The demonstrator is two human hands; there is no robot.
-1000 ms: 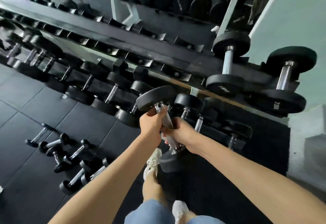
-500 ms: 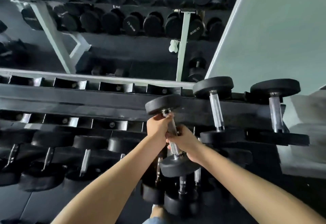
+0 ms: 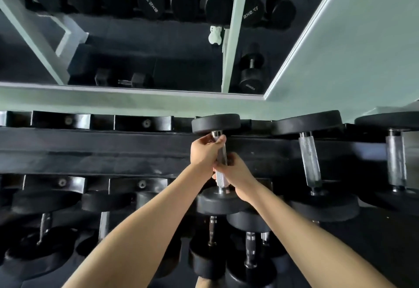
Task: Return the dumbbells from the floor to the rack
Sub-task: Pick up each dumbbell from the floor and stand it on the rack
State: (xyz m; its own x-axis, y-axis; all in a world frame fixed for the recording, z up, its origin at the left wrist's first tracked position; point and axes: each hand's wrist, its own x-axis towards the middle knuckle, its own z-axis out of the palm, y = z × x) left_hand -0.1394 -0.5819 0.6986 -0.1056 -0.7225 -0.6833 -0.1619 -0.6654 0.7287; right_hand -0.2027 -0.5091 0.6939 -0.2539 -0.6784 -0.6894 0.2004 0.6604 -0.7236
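**Q:** Where was the load?

**A:** At the top shelf of the rack (image 3: 113, 149), across its rails. The dumbbell (image 3: 215, 123) sat just left of a neighbouring dumbbell (image 3: 309, 158). The left hand (image 3: 205, 151) was curled round the far end of the handle, and the right hand (image 3: 238, 174) round the near end.

**Q:** Hazards?

**A:** If let go unseated, the dumbbell could roll off onto the lower dumbbells (image 3: 249, 222). The fingers (image 3: 204, 140) could be pinched against the rail.

**Q:** Unknowns?

**A:** Whether both heads rested in their cradles was hidden. The floor was out of view.
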